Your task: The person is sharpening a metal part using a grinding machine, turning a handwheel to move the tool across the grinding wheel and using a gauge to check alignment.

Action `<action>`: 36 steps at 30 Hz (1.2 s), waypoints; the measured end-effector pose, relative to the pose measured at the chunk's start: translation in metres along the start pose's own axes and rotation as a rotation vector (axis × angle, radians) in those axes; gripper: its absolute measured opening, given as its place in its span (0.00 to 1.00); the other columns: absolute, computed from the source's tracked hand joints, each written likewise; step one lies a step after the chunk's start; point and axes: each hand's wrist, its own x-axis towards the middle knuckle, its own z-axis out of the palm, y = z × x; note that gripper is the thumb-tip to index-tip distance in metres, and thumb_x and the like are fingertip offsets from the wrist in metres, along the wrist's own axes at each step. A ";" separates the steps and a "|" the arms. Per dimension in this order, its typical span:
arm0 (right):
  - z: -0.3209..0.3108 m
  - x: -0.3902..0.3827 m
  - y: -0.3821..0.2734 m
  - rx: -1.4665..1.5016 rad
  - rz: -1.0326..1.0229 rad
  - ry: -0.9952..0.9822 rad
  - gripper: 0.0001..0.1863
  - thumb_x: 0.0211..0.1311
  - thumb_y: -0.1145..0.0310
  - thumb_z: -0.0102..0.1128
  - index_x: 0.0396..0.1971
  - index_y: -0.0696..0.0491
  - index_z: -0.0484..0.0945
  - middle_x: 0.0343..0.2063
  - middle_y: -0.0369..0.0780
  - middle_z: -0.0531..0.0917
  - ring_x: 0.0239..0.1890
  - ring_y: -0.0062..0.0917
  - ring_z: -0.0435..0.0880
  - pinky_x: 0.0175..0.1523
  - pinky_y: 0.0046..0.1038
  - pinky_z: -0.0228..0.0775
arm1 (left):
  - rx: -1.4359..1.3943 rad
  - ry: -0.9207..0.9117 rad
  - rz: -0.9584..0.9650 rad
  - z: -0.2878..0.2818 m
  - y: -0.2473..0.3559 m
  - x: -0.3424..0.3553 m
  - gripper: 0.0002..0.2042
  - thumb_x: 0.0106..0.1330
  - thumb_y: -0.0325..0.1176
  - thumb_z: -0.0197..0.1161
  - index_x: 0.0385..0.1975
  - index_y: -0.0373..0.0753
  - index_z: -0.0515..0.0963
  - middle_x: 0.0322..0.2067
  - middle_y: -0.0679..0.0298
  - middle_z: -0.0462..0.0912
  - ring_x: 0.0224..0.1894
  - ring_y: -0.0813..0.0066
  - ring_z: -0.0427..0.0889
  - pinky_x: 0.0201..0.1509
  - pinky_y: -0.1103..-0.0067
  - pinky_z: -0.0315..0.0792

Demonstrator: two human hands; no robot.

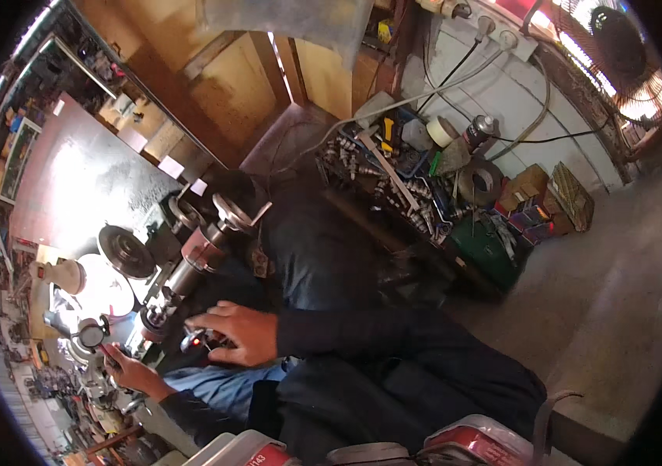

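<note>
Workshop clutter (409, 182) surrounds the metal machine (184, 277). By its near end, the right hand (244, 334) is held half-open, its grip on a shiny part (190, 342) unclear; a red-handled round tool (92, 335) is held in the left hand's (135, 374) curled fingers, best kept steady beside the bright disc (107, 287).

Harsh glare at left, dim centre, curved edges

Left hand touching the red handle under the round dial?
Touching. The head view shows the left hand with fingers against the red handle, no gap between.
</note>
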 end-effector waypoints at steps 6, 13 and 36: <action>-0.017 0.027 -0.032 0.133 -0.126 0.674 0.40 0.56 0.61 0.68 0.62 0.55 0.54 0.49 0.49 0.70 0.53 0.37 0.71 0.54 0.34 0.69 | -0.845 -0.772 -0.134 0.042 0.138 -0.147 0.29 0.75 0.51 0.40 0.61 0.29 0.65 0.62 0.50 0.66 0.60 0.59 0.70 0.67 0.65 0.61; -0.175 -0.060 0.047 0.100 0.283 1.169 0.18 0.57 0.71 0.68 0.45 0.54 0.73 0.35 0.35 0.81 0.36 0.18 0.79 0.43 0.23 0.72 | -0.538 -1.629 -0.339 0.042 0.123 -0.176 0.20 0.67 0.30 0.61 0.56 0.29 0.69 0.47 0.51 0.80 0.47 0.67 0.81 0.53 0.72 0.75; -0.381 -0.263 0.261 -1.406 1.349 0.539 0.33 0.63 0.49 0.59 0.59 0.57 0.67 0.51 0.48 0.79 0.51 0.38 0.80 0.56 0.38 0.69 | 0.648 -0.081 0.256 -0.156 -0.080 0.032 0.15 0.58 0.33 0.68 0.41 0.33 0.77 0.49 0.51 0.79 0.57 0.52 0.74 0.60 0.66 0.69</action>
